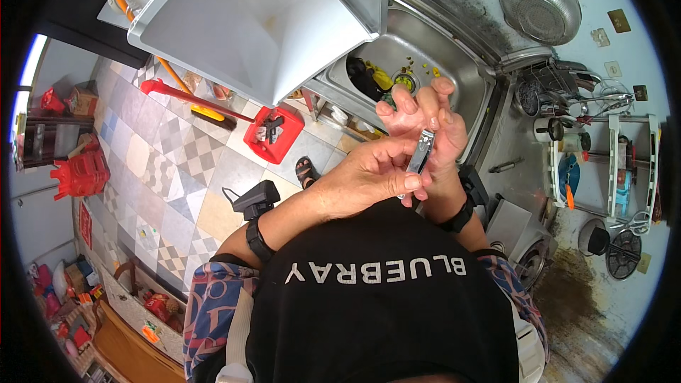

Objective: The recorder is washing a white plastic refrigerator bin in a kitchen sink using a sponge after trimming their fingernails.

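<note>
My left hand [367, 170] pinches a metal nail clipper [420, 153], its thumb lying on the clipper near the lower end. The clipper's jaws are up against a fingertip of my right hand [449, 135]; whether a nail is between them cannot be told. My right hand holds nothing. Its fingers are bent and spread, palm partly turned up, and the left fingers overlap its lower part. Both hands are in front of my black apron [372, 319], near the stainless steel sink [452, 64]. Green and yellow scraps [405, 81] lie around the sink's drain.
A grey metal panel [239, 26] juts in at upper left. On the tiled floor are a red dustpan [287, 141] and an orange-handled broom [207, 113]. Steel colanders [540, 2] hang on the right wall above a utensil rack [558, 80] and a white shelf [612, 170].
</note>
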{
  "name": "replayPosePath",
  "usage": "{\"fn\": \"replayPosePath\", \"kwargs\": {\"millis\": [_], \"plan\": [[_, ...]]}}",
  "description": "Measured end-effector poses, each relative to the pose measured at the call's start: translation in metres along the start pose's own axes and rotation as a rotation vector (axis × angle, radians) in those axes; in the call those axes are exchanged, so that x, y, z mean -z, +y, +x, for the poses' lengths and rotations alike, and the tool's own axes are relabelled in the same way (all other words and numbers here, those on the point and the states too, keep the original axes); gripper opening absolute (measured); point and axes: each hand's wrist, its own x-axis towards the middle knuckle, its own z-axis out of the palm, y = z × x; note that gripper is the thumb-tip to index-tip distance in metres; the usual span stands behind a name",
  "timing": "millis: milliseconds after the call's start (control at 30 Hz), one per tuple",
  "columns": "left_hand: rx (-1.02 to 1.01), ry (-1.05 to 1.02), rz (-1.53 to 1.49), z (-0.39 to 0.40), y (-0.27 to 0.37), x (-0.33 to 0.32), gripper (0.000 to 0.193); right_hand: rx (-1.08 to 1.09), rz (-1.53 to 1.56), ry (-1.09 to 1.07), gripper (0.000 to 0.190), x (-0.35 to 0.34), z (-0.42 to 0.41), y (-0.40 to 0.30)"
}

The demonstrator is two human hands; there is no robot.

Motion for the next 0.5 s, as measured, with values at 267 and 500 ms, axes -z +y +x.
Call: {"fn": "replayPosePath", "kwargs": {"millis": [267, 500], "plan": [[0.0, 0.011, -0.001, -0.0007, -0.0021, 0.0004, 0.047, -0.014, 0.015, 0.006, 0.026, -0.0004, 0.0002, -0.0007], [-0.004, 0.012, -0.004, -0.0009, -0.002, 0.0004, 0.048, -0.027, 0.017, 0.03, 0.025, -0.0017, 0.001, -0.0011]]}}
